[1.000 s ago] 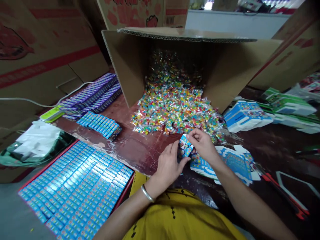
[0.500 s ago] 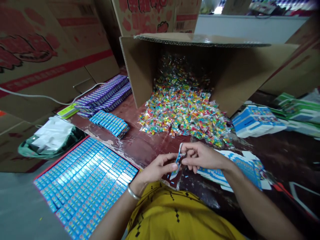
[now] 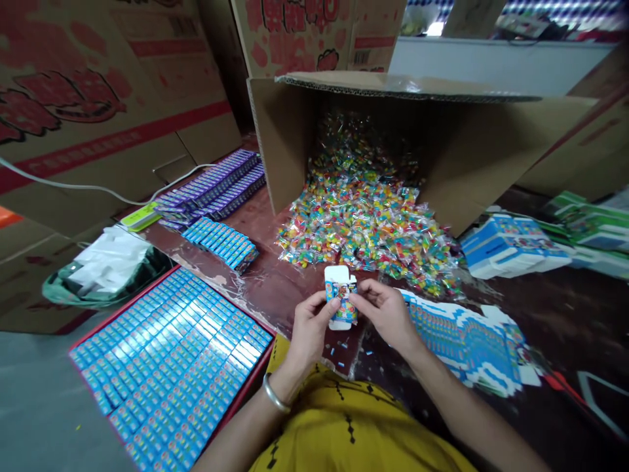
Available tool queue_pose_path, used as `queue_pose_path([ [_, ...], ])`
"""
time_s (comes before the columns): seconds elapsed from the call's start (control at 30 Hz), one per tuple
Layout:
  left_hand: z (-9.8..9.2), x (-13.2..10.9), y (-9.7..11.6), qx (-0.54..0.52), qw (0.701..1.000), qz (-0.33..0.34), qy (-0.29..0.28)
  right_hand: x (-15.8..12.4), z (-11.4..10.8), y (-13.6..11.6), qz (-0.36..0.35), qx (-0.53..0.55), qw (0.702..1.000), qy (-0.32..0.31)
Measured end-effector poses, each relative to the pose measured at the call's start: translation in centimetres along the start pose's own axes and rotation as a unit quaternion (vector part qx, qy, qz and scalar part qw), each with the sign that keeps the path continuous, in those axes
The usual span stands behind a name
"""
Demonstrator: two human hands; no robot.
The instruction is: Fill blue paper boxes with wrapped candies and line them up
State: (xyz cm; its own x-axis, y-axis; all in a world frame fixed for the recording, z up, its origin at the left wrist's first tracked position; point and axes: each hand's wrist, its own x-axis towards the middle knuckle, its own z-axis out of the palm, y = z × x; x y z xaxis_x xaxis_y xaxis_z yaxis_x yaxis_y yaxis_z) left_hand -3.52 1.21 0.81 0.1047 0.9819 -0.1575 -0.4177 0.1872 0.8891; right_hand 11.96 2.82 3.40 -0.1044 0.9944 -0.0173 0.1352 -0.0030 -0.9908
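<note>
The left hand (image 3: 308, 326) has its thumb on the front of the small box (image 3: 344, 313) and its fingers curled behind, closed on it. The right hand (image 3: 390, 314) pinches the box's right side, thumb forward, fingers bent. The box stands upright between them, white flap raised, over the table (image 3: 269, 229). Below lie blue scraps (image 3: 341, 364); the blouse (image 3: 339, 426) is close to the wrists.

Just beyond the flap the sweets (image 3: 363, 216) spill from the carton (image 3: 479, 164), leaving little room ahead. On the right, the fanned blanks (image 3: 457, 341) come up to the forearm. The freest strip of table runs leftward, between the sweets and the blue row (image 3: 221, 244); the table edge slants past it, with the tray (image 3: 249, 387) outside.

The box hides most of the left fingertips. The carton's depths are dark, the cutter (image 3: 560, 383) is blurred, and the frame crops the tray's near end.
</note>
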Motion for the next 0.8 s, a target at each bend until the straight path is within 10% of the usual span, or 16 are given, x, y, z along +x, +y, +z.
queue_pose_path([
  [0.2, 0.0, -0.5, 0.3, 0.089, 0.983, 0.124, 0.105, 0.4, 1.4, 1.3, -0.048, -0.008, 0.996, 0.075],
  [0.63, -1.9, -1.0, 2.6, 0.152, 0.979, 0.057, -0.12, 0.0, 1.9, 2.1, -0.121, -0.079, 0.988, 0.046],
  [0.8, -2.5, -1.3, 2.4, 0.153, 0.982, 0.038, -0.107, 0.5, 1.9, 1.9, -0.144, -0.082, 0.986, 0.02],
])
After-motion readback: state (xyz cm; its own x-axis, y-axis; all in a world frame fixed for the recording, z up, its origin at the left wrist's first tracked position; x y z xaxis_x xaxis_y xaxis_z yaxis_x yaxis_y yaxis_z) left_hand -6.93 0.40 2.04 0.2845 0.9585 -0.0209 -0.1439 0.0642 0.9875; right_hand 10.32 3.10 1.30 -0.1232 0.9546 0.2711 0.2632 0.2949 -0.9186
